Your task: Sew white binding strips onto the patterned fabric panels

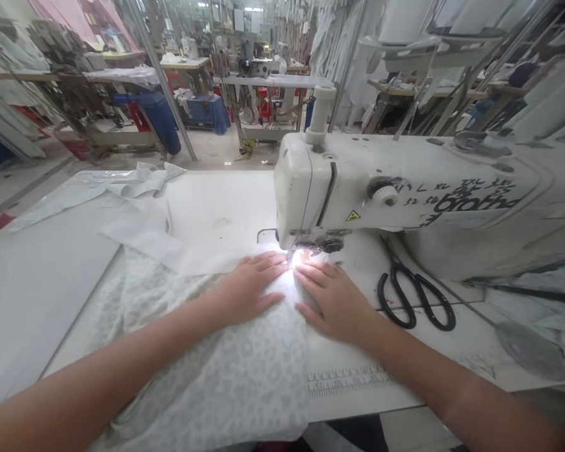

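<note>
Under the lit needle of a white sewing machine [348, 185] lies a pale fabric piece [245, 370] with a grey spotted print. My left hand [252, 289] rests flat on this fabric left of the needle, fingers stretched toward the presser foot. On the right, my right hand [332, 295] lies on the fabric's edge with its fingers extended beside the foot. Neither hand grips anything that I can see. A plain white fabric strip [155, 242] runs across the cloth toward the needle. Bright light washes out the stitching spot.
Black-handled scissors [414, 295] lie right of my right hand. A printed ruler scale [348, 380] marks the table's front edge. Fabric scraps [122, 185] spread at the back left. Thread cones [405, 22] stand above the machine. Other sewing stations [273, 80] fill the background.
</note>
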Available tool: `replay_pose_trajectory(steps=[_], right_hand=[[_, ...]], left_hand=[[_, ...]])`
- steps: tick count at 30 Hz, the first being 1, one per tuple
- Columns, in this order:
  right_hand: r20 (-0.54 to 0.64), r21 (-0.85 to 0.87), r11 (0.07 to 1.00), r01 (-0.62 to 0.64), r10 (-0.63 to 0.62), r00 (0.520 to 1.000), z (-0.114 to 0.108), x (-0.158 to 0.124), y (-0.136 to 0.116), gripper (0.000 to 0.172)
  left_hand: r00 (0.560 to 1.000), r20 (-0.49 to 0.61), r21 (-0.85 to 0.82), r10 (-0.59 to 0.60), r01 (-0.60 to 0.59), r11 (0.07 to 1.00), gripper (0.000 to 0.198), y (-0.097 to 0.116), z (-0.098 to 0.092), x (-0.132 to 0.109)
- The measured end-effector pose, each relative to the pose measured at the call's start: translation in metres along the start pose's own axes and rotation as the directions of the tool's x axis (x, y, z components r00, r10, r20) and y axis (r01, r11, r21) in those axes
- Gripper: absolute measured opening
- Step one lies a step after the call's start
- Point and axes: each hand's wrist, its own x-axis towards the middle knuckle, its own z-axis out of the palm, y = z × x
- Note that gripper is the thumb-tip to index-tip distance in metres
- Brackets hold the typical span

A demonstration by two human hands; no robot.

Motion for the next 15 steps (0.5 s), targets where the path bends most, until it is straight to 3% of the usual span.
replay_pose_trajectory(steps=[3, 6, 9, 10, 12, 14, 15], right_hand=[[0.002, -0.006, 1.0, -0.012, 0.012, 1.0, -0.001, 0.002, 0.0, 0.046], [-0.067, 0.012, 0.999, -0.035, 0.036, 0.997, -0.01, -0.005, 0.002, 0.033], [-0.118, 0.026, 0.973, -0.23, 0.231, 0.966, -0.029, -0.031, 0.012, 0.02], [-0.115, 0.012, 0.941, -0.339, 0.338, 0.934, -0.036, -0.043, 0.017, 0.02], [-0.104, -0.056, 0.827, -0.56, 0.553, 0.827, -0.047, -0.069, 0.03, 0.02], [-0.107, -0.138, 0.719, -0.682, 0.673, 0.731, -0.053, -0.091, 0.044, 0.023], [-0.103, -0.17, 0.687, -0.706, 0.701, 0.706, -0.054, -0.098, 0.05, 0.026]], left_hand=[[1.0, -0.018, 0.004, -0.015, 0.015, 1.0, 0.047, -0.003, 0.0, 0.003], [0.999, -0.026, 0.007, -0.03, 0.03, 1.0, 0.046, -0.004, 0.0, 0.005], [0.999, -0.019, 0.002, -0.039, 0.039, 0.999, 0.045, -0.003, 0.001, 0.004], [0.999, -0.016, -0.005, -0.037, 0.037, 0.999, 0.045, -0.002, 0.001, 0.003], [0.999, -0.014, -0.027, -0.033, 0.033, 0.999, 0.045, -0.001, 0.0, 0.002], [0.999, -0.002, -0.077, -0.038, 0.038, 0.996, 0.043, 0.001, -0.005, 0.004], [0.998, 0.016, -0.115, -0.056, 0.058, 0.992, 0.039, 0.001, -0.009, 0.006]])
